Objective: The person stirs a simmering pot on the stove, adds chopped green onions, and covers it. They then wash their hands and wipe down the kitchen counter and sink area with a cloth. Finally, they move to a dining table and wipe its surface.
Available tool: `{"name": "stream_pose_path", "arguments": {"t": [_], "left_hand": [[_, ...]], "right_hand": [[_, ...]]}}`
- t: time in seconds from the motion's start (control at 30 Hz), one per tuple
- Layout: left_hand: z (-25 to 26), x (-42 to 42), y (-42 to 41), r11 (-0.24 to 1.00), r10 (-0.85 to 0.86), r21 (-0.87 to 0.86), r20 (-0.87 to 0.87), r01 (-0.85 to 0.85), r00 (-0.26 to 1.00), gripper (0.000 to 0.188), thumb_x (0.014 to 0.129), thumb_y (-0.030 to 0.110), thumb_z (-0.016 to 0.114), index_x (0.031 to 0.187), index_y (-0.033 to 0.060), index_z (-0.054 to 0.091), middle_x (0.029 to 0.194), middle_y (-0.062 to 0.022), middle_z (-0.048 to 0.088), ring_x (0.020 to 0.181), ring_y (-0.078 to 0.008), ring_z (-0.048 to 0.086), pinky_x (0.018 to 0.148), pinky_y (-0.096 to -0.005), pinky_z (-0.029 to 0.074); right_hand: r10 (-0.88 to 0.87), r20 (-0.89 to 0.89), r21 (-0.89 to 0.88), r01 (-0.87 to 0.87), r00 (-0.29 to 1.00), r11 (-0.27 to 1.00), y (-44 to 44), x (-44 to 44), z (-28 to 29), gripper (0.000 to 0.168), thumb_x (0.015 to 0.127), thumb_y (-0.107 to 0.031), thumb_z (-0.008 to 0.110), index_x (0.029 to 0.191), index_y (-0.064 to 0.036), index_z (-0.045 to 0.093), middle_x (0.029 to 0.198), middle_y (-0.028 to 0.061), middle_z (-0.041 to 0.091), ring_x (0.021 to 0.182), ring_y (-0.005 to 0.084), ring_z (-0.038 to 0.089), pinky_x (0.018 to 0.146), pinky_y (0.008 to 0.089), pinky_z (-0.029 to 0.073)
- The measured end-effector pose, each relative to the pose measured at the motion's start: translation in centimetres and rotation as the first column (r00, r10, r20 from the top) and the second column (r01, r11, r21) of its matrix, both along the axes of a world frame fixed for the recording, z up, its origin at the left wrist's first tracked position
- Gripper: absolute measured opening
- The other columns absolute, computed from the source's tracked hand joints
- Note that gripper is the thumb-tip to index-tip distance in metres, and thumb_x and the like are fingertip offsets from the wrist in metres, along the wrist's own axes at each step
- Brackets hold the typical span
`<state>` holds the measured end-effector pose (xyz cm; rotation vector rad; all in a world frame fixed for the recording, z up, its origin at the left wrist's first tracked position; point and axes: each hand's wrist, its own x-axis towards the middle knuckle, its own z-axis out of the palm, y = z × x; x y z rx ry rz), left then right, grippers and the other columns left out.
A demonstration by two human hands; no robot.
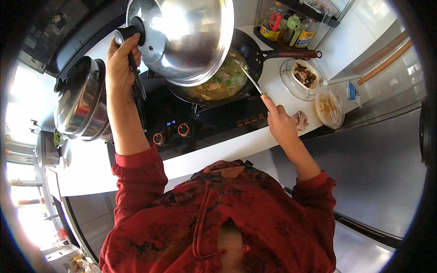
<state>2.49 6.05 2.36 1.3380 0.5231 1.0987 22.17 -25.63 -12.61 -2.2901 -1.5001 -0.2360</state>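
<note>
My left hand (122, 63) grips the black handle of a shiny metal wok lid (194, 37), which is lifted and tilted over the left part of a dark wok (254, 51). My right hand (281, 124) holds a metal utensil (252, 80) by its light-coloured grip. Its far end dips into the soup (222, 83), a brownish broth with green leaves and pale pieces. The wok sits on a black glass-topped stove (208, 126), its wooden handle (297, 54) pointing right. The lid hides the wok's left part.
A lidded steel pot (80, 102) stands left of the wok. On the right are a dish of dark food (306, 75) on a wire rack (290, 85), a plastic-covered bowl (328, 107) and a crumpled cloth (300, 120). Bottles (293, 29) stand at the back right. A dark appliance surface (358, 153) lies right.
</note>
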Motion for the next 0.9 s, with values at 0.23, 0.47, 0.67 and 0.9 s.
{"name": "stream_pose_path", "arguments": {"t": [0.23, 0.47, 0.67, 0.9], "left_hand": [[0.1, 2.2, -0.2, 0.997, 0.031, 0.068, -0.126, -0.023, 0.992, 0.024, 0.074, 0.011, 0.067, 0.088, 0.0044, 0.048, 0.056, 0.0004, 0.048, 0.043, -0.0057, 0.044, 0.035, -0.0172, 0.03], [-0.1, 4.6, -1.2, 0.959, 0.135, 0.283, -0.37, -0.027, 0.919, 0.028, 0.068, 0.014, 0.07, 0.086, 0.0021, 0.052, 0.053, 0.0013, 0.047, 0.044, -0.0071, 0.041, 0.042, -0.0203, 0.031], [-2.5, 7.9, -0.5, 0.863, 0.211, 0.486, -0.591, 0.135, 0.778, 0.055, 0.063, 0.022, 0.069, 0.108, -0.0054, 0.052, 0.086, -0.0163, 0.061, 0.075, -0.022, 0.059, 0.071, -0.0304, 0.047], [-4.5, 12.2, 0.3, 0.82, 0.171, 0.484, -0.715, 0.304, 0.678, 0.056, 0.061, 0.023, 0.069, 0.107, -0.0033, 0.052, 0.076, -0.0144, 0.059, 0.068, -0.0235, 0.058, 0.064, -0.0313, 0.046]], "right_hand": [[0.046, -0.096, 0.003, -0.046, 0.994, 0.999, -0.5, -0.5, -0.8, 0.059, 0.08, -0.008, 0.052, 0.133, -0.021, 0.03, 0.073, 0.0141, 0.049, 0.054, 0.0326, 0.055, 0.047, 0.0403, 0.047], [0.265, -0.951, 0.199, 0.345, -0.158, 0.917, -3.1, -1.2, 2.2, 0.044, 0.089, -0.016, 0.045, 0.131, -0.017, 0.034, 0.064, 0.0035, 0.047, 0.044, 0.0068, 0.038, 0.036, 0.0213, 0.033], [0.48, -0.874, 0.321, 0.649, -0.077, 0.69, -9.4, -2.4, 1.9, 0.044, 0.09, -0.022, 0.043, 0.131, -0.012, 0.032, 0.07, 0.0031, 0.049, 0.04, 0.0017, 0.033, 0.033, 0.013, 0.025], [0.374, -0.925, 0.288, 0.756, 0.062, 0.588, -12.4, -0.7, 0.4, 0.041, 0.09, -0.02, 0.042, 0.13, -0.011, 0.033, 0.071, 0.0012, 0.048, 0.042, 0.0014, 0.032, 0.033, 0.0129, 0.025]]}}
